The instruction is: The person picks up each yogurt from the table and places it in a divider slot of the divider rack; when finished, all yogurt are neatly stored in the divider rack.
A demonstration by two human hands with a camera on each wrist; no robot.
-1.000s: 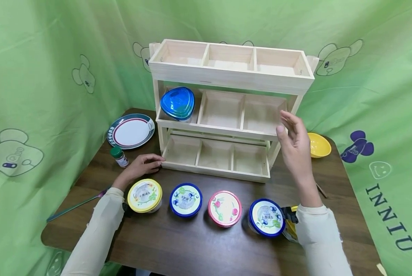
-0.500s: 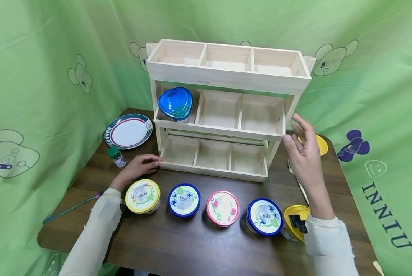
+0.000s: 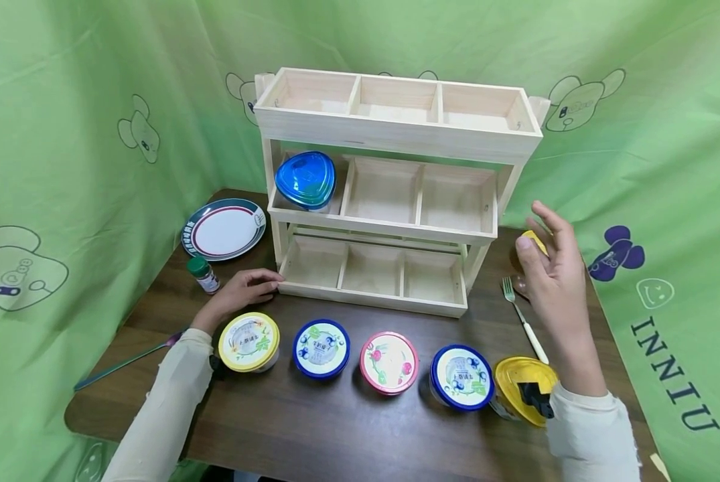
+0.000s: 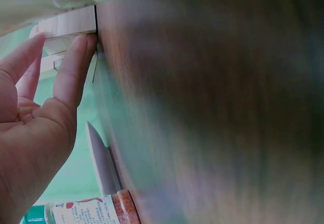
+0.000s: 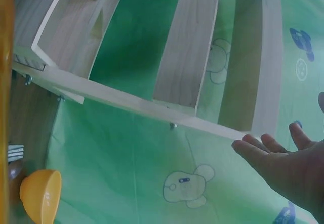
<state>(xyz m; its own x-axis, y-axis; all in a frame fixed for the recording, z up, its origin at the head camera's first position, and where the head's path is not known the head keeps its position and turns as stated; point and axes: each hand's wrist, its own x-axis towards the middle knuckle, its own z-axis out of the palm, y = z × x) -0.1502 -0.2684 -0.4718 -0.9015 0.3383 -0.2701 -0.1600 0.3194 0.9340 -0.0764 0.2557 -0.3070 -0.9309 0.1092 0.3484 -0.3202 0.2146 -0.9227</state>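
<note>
A three-tier wooden rack (image 3: pixel 396 227) with divided trays stands at the back of the table. The fingertips of my left hand (image 3: pixel 245 292) touch the front left corner of its bottom tray; in the left wrist view the fingers (image 4: pixel 71 77) lie nearly straight against the wood. My right hand (image 3: pixel 555 288) is raised in the air right of the rack, fingers loosely spread with nothing in them. Behind it a yellow bowl (image 3: pixel 536 239) is mostly hidden; the right wrist view shows this bowl (image 5: pixel 41 196) whole. A blue-lidded container (image 3: pixel 307 179) sits in the middle tier's left compartment.
Along the front stand tubs with yellow (image 3: pixel 249 342), blue (image 3: pixel 321 349), pink (image 3: pixel 389 363) and blue lids (image 3: pixel 462 377), then a yellow-lidded container (image 3: pixel 513 381). A fork (image 3: pixel 525 325) lies at right. A plate (image 3: pixel 224 229), a green-capped spice jar (image 3: pixel 203 273) and a thin utensil (image 3: pixel 124 361) are at left.
My right hand has moved right, away from the rack's right side, uncovering the fork and covering more of the yellow bowl. My left hand has stayed at the bottom tray's corner.
</note>
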